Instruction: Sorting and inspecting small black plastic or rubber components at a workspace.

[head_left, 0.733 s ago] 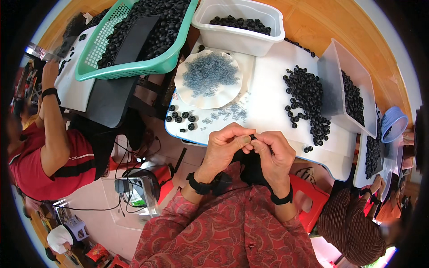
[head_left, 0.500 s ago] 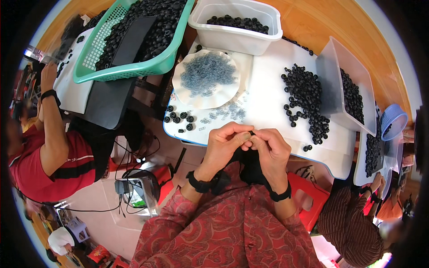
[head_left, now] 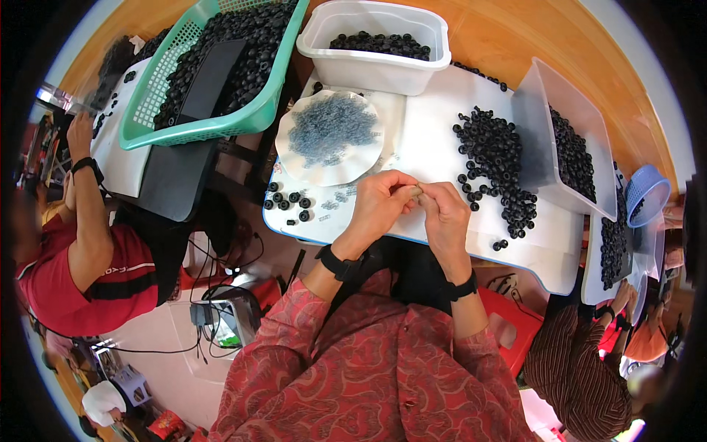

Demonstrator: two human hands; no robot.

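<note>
Over the table's front edge my left hand [head_left: 381, 203] and my right hand [head_left: 446, 215] meet, thumbs and fingers pinched together. Between the fingertips is a small black part, seen at the tips a moment ago and now mostly covered by them. Left of my hands, several black cord-lock-like pieces [head_left: 294, 197] lie loose on the white tabletop [head_left: 423, 136]. Beyond them a round whitish dish [head_left: 325, 178] bears a heap of small metal springs [head_left: 331, 131]. More springs [head_left: 340, 195] are scattered by its near rim. To the right spreads a pile of small black round parts [head_left: 495, 151].
A white tub [head_left: 372, 70] and a translucent bin [head_left: 534, 125], both holding black parts, stand at the back and right. A green basket [head_left: 206, 130] full of black parts is at the left. Co-workers sit on both sides, one in a red shirt [head_left: 110, 258].
Both hands have moved up and away from me, further over the table, still pinched together. The black part at the fingertips has become covered. The view has shifted slightly.
</note>
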